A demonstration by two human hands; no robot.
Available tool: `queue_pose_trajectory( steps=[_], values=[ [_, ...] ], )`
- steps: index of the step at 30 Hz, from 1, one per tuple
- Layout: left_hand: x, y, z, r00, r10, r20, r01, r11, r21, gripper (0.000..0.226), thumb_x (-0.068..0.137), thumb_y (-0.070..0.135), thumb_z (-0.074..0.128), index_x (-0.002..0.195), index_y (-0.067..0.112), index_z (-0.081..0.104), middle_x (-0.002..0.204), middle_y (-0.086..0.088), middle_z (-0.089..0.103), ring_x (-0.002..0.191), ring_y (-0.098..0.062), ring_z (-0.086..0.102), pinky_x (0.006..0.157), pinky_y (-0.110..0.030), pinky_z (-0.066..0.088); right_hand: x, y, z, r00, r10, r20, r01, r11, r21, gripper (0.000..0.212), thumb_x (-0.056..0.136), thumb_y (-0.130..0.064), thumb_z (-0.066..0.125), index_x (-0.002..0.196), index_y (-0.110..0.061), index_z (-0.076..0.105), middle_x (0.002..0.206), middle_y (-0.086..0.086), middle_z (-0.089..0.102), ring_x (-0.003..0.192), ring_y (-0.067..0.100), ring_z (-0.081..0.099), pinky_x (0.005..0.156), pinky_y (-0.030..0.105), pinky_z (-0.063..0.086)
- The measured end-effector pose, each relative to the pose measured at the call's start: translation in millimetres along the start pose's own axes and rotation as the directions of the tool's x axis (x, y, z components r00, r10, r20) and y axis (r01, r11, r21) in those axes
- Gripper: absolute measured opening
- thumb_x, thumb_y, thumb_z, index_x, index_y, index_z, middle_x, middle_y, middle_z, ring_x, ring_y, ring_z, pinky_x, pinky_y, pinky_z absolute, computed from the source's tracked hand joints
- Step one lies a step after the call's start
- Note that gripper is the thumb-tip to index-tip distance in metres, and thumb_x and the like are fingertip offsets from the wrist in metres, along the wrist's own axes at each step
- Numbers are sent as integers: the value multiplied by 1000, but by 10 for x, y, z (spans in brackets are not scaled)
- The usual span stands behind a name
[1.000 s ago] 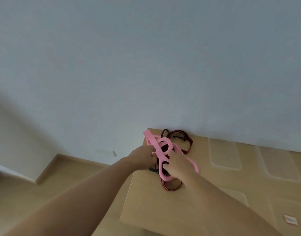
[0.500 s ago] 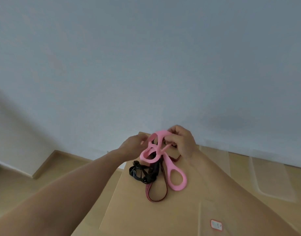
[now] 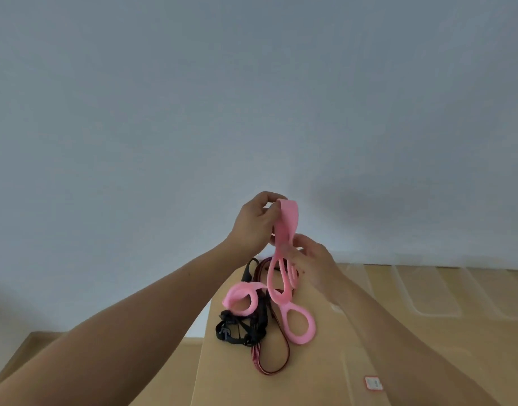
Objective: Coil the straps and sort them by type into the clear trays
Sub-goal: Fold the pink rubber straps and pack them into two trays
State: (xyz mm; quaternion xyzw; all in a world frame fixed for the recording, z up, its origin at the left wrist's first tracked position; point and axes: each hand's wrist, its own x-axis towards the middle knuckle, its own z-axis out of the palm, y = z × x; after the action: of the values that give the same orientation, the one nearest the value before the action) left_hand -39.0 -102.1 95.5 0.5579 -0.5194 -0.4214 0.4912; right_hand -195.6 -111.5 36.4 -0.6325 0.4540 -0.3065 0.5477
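Observation:
A pink strap with several loops [image 3: 284, 230] hangs above the wooden table [image 3: 333, 356]. My left hand [image 3: 253, 225] pinches its top end, raised in front of the wall. My right hand [image 3: 309, 260] grips the strap lower down, at its middle. Two lower loops dangle onto the pile beneath. On the table lie a black strap with a buckle [image 3: 237, 332] and a dark red strap [image 3: 271, 358], tangled together under the pink one.
Clear trays [image 3: 427, 294] sit along the back right of the table, near the grey wall. A small white label [image 3: 373, 382] lies near the front. The table's left edge drops to a wooden floor [image 3: 26, 347].
Both hands have lifted the pink strap higher off the pile. My left hand has moved up to the strap's top end, and the strap now hangs stretched out below it.

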Motion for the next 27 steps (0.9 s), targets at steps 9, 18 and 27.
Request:
queue_pose_trajectory(
  steps=[9, 18, 27],
  values=[
    [-84, -400, -145, 836, -337, 433, 484, 825, -291, 66, 94, 61, 35, 108, 5, 66, 102, -15, 67, 90, -30, 61, 89, -41, 49, 62, -72, 197, 993, 43, -107, -48, 998, -46, 26, 83, -44, 73, 63, -27, 66, 61, -8, 67, 54, 9, 63, 53, 20, 47],
    [-149, -999, -414, 834, -552, -5, 519, 787, -334, 23, 95, 5, 45, 112, -1, 60, 91, -21, 61, 78, -33, 58, 72, -44, 49, 279, 471, 299, 989, 140, 49, -135, 986, -96, 36, 72, -57, 71, 88, -25, 73, 78, 0, 73, 68, 14, 67, 57, 30, 54],
    [-155, -1073, -396, 800, -592, -98, 578, 804, -142, 11, 90, 10, 42, 82, 7, 48, 67, -10, 43, 51, -22, 42, 55, -34, 37, 624, 1222, 458, 968, 245, 46, -102, 557, -824, 35, 94, -32, 47, 61, -21, 44, 57, -5, 48, 50, 14, 44, 46, 27, 31]
  ],
)
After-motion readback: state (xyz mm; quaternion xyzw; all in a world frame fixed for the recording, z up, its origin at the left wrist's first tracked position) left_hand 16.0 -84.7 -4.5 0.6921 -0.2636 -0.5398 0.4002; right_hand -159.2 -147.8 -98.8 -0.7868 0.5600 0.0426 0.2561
